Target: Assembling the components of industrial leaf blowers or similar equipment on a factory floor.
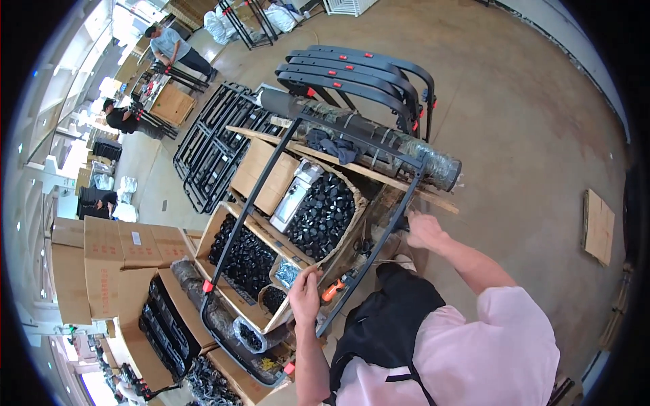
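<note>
A black metal tube frame (369,267) with red clips (208,286) lies across the work stand in front of me. At its near-right tube, my right hand (426,232) is closed on a small dark part (401,223) against the tube. My left hand (305,296) is closed, fingertips pinched, above the near edge of the cardboard bins; what it pinches, if anything, is too small to tell. Close by it sit a small box of silvery screws (286,273) and bins of black plastic caps (323,213). An orange-handled tool (333,289) lies between the bins and the near tube.
Beyond the stand, a plastic-wrapped roll (379,145) lies by curved black frames (352,71). More black frames (220,145) lie on the floor at far left. Large cartons (115,264) stand on the left. Co-workers (177,51) stand at far tables. Flat cardboard (598,227) lies right.
</note>
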{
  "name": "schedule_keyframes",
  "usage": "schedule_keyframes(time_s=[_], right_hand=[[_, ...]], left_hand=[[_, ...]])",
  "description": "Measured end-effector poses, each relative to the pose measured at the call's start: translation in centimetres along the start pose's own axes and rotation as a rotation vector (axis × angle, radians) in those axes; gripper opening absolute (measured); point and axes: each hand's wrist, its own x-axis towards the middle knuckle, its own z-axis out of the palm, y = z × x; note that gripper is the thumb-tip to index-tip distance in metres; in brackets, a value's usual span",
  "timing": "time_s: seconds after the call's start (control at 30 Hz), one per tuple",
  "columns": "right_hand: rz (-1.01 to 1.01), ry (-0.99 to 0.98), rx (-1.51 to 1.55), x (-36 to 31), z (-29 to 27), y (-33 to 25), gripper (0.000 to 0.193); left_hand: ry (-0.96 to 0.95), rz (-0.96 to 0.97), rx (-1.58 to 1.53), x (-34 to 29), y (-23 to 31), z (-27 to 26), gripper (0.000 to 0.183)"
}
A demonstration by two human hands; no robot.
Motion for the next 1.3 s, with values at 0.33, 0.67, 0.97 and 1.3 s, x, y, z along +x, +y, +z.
schedule_keyframes(time_s=[0.33, 0.67, 0.97, 1.3], right_hand=[[0.141, -0.303, 0.172, -8.6, -21.6, -0.6, 0.037], [0.149, -0.132, 0.098, -2.0, -32.5, -5.0, 0.043], [0.142, -0.173, 0.080, 0.3, -31.3, -3.5, 0.039], [0.111, -0.118, 0.051, -0.1, -30.1, -3.0, 0.049]], left_hand=[[-0.475, 0.186, -0.461, 11.6, 14.3, 13.6, 0.028], [-0.764, 0.245, -0.876, 16.2, 24.8, 22.4, 0.031], [-0.696, 0.179, -0.865, 17.5, 23.6, 25.0, 0.022], [-0.750, 0.121, -0.834, 16.8, 22.9, 24.8, 0.021]])
